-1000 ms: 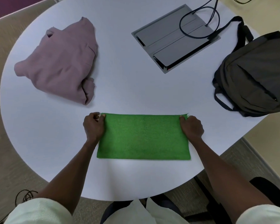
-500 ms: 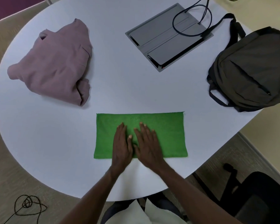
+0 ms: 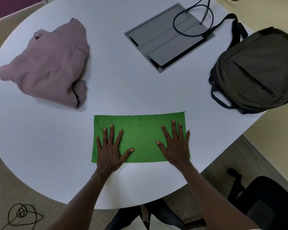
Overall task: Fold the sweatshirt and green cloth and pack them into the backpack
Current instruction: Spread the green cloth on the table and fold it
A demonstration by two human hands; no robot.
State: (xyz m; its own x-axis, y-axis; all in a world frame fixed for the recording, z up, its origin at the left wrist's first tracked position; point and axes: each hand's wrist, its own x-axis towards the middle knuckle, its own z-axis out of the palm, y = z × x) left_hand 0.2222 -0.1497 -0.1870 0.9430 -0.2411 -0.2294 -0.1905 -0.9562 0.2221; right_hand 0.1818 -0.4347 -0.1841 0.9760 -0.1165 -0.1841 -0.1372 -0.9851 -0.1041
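Observation:
The green cloth [image 3: 140, 133] lies flat as a folded rectangle near the table's front edge. My left hand [image 3: 111, 150] presses on its left part with fingers spread straight. My right hand [image 3: 176, 146] presses flat on its right part, fingers straight too. A mauve sweatshirt [image 3: 51, 65] sits loosely bunched at the table's far left. The dark backpack [image 3: 259, 70] lies on its back at the right edge, its zips looking closed, a strap trailing toward the back.
A grey cable hatch [image 3: 166, 40] is set into the white round table [image 3: 40, 138], with black cables looping out of it. A black chair [image 3: 263, 201] stands at the lower right. A coiled cord [image 3: 22, 213] lies on the floor at the lower left.
My hands let go of the cloth's far corners, met flat at its middle, then slid apart to its left and right ends. The cloth stays in place.

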